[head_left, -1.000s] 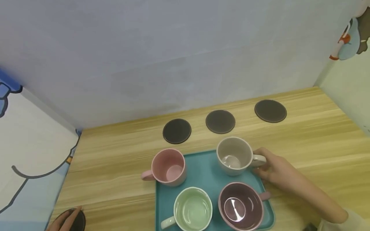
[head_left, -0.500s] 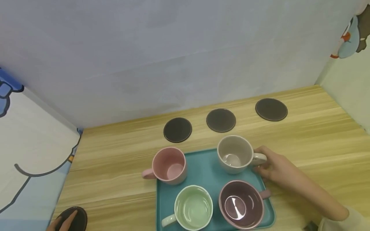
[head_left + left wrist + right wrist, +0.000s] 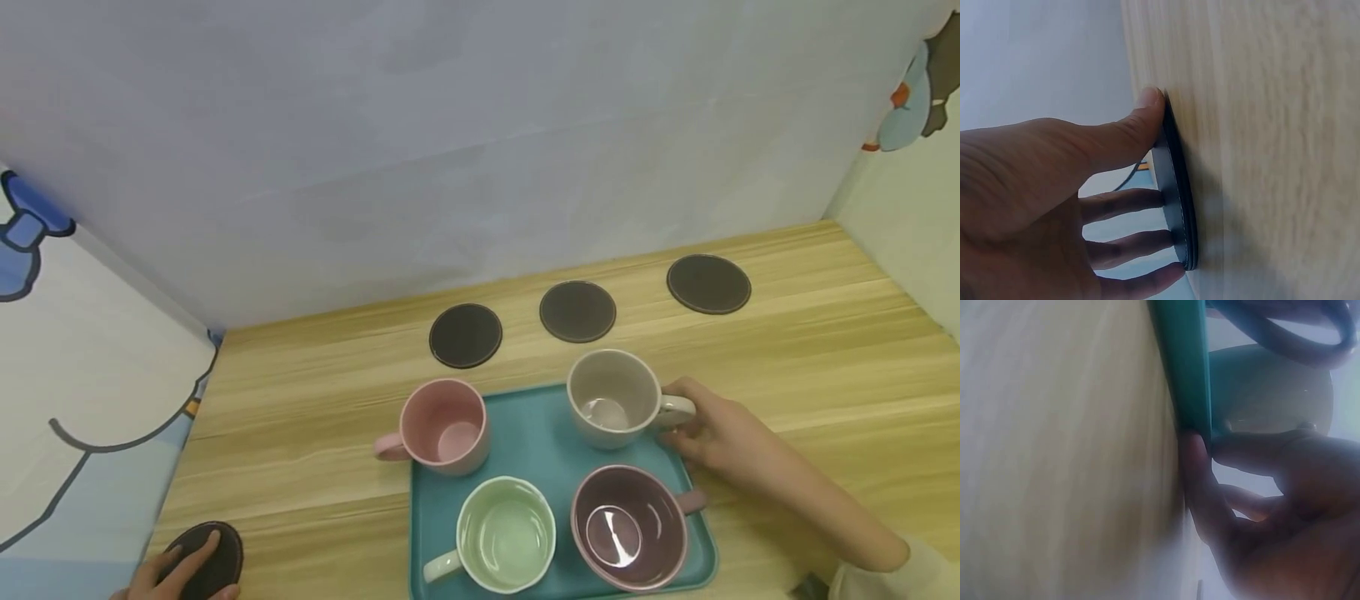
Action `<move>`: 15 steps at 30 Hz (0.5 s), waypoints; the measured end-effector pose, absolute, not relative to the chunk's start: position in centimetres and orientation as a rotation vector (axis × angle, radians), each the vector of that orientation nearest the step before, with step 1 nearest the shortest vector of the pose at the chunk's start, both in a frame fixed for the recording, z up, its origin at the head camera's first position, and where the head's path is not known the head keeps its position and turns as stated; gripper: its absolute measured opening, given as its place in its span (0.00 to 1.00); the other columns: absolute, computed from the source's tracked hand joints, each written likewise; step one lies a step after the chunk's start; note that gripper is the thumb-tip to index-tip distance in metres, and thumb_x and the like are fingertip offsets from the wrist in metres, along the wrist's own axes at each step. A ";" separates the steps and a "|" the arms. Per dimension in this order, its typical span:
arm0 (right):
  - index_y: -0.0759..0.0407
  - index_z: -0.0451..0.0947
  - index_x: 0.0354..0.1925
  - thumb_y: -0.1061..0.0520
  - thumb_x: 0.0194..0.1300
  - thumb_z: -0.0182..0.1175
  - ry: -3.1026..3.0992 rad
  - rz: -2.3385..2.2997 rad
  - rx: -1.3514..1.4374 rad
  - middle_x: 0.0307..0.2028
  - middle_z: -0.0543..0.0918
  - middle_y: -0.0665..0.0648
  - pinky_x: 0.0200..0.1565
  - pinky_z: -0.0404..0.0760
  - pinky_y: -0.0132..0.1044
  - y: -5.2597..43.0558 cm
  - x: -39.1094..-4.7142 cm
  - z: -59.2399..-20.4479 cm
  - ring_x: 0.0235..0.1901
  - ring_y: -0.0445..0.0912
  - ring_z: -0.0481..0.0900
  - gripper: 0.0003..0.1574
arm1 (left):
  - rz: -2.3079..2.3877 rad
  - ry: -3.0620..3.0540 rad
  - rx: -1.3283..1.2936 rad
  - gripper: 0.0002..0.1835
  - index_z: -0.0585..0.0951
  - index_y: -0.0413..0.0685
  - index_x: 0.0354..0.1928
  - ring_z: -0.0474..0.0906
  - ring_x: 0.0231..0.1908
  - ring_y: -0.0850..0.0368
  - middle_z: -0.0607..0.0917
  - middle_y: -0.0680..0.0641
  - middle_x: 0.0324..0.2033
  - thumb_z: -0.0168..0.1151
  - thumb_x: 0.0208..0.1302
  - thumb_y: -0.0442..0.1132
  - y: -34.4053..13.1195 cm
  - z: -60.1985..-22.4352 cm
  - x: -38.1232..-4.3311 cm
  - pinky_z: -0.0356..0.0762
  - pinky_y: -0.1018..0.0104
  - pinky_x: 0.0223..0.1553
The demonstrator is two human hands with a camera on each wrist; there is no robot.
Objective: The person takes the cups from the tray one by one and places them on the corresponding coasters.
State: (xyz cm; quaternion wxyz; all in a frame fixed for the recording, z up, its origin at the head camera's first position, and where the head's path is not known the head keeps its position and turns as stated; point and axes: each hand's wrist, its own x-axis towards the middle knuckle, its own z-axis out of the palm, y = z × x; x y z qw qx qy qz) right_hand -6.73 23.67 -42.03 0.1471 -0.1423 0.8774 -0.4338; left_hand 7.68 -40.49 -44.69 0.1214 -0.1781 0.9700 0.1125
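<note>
My left hand (image 3: 176,575) holds a round black coaster (image 3: 212,564) at the lower left of the table. In the left wrist view the thumb lies at one edge of the coaster (image 3: 1175,194) and the other fingers reach over its face and far edge; the edge shows layers. With my right hand (image 3: 720,433) I pinch the right rim of a teal tray (image 3: 528,433), beside a grey-white mug (image 3: 611,398). Fingertips sit on either side of the rim of the tray (image 3: 1188,369) in the right wrist view. The mug's handle partly hides these fingertips in the head view.
The tray also bears a pink mug (image 3: 444,427), a green mug (image 3: 506,535) and a mauve mug (image 3: 630,529). Along the back wall lie three black coasters: a left coaster (image 3: 466,335), a middle coaster (image 3: 577,311) and a right coaster (image 3: 708,283).
The left hand and its coaster have shifted a little to the right and away from me. My right hand stays at the tray rim; the view has turned slightly.
</note>
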 end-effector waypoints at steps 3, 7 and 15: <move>0.60 0.69 0.65 0.65 0.66 0.67 2.505 -1.260 -0.406 0.54 0.85 0.71 0.36 0.90 0.37 23.6 -6.7 -42.0 0.42 0.51 0.90 0.32 | 0.239 2.625 -0.439 0.49 0.64 0.39 0.76 0.60 0.62 0.08 0.59 0.12 0.67 0.61 0.68 0.69 -41.4 -44.1 6.4 0.67 0.18 0.55; 0.60 0.69 0.65 0.66 0.66 0.66 2.506 -1.251 -0.410 0.54 0.85 0.71 0.36 0.90 0.37 23.6 -6.8 -42.0 0.42 0.50 0.90 0.32 | 0.173 2.614 -0.320 0.47 0.67 0.39 0.75 0.67 0.61 0.15 0.66 0.14 0.64 0.60 0.69 0.69 -41.2 -43.3 5.3 0.68 0.18 0.56; 0.60 0.70 0.64 0.65 0.66 0.67 2.536 -1.224 -0.426 0.52 0.87 0.69 0.35 0.88 0.34 23.7 -6.9 -41.8 0.39 0.47 0.90 0.31 | 0.092 2.726 -0.188 0.43 0.75 0.38 0.69 0.75 0.55 0.20 0.74 0.17 0.58 0.69 0.63 0.63 -39.3 -41.9 4.2 0.76 0.26 0.50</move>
